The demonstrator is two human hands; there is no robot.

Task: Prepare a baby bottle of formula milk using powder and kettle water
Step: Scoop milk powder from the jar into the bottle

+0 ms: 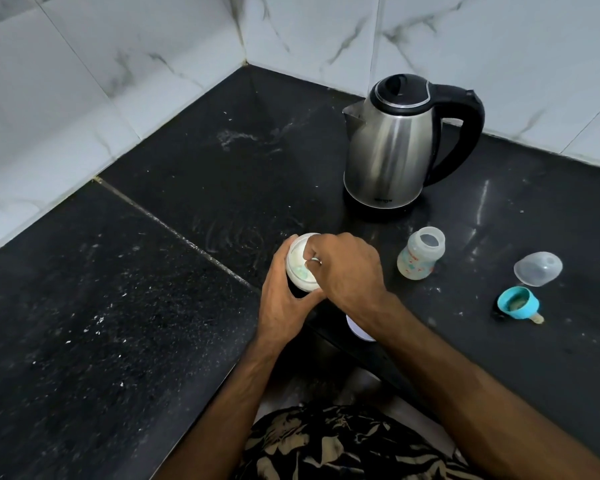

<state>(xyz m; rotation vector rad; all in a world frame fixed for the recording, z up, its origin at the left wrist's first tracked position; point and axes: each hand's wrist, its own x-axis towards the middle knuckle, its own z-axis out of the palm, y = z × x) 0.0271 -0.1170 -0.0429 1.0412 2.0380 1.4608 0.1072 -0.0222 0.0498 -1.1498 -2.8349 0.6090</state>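
Left hand [284, 299] wrapped round powder tub [300, 263], just left of baby bottle [420, 254]. Right hand [347, 268] pinching scoop inside. Best to lift slowly, level, no spilling.

White lid [359, 332] mostly under forearm

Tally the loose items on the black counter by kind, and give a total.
Electric kettle: 1
Open baby bottle: 1
Clear bottle cap: 1
Blue collar with teat: 1
Formula powder container, held in the left hand: 1
White lid, partly hidden: 1
Total: 6
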